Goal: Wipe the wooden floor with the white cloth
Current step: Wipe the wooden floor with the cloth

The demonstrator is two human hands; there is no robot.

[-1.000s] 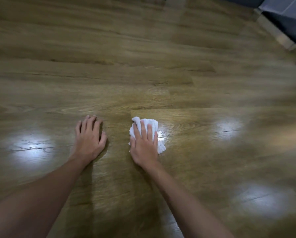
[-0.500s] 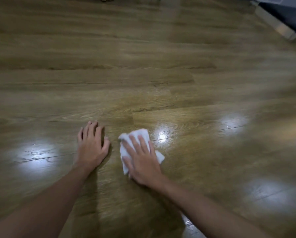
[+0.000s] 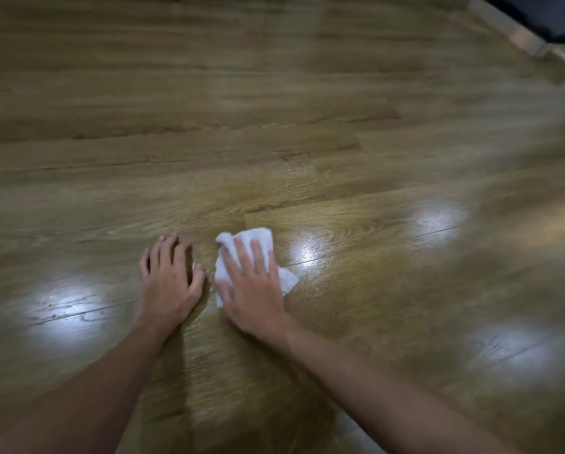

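pressing white cloth (image 3: 257, 241) under straight right fingers (image 3: 245, 257), left hand (image 3: 168, 283) flat on wooden floor (image 3: 373, 290)

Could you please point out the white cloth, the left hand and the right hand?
white cloth (image 3: 258, 239): head view, its bare far edge.
left hand (image 3: 168, 283): head view, back of the hand.
right hand (image 3: 253, 291): head view, back of the hand.

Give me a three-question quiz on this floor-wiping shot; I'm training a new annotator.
1. True or false: the left hand lies flat on the wooden floor, holding nothing.
2. Which hand presses the white cloth? A) left B) right C) both
3. Fill in: the bright patches on the floor are ____ of light.

Key: 1 true. 2 B, the right hand, fingers straight. 3 reflections.
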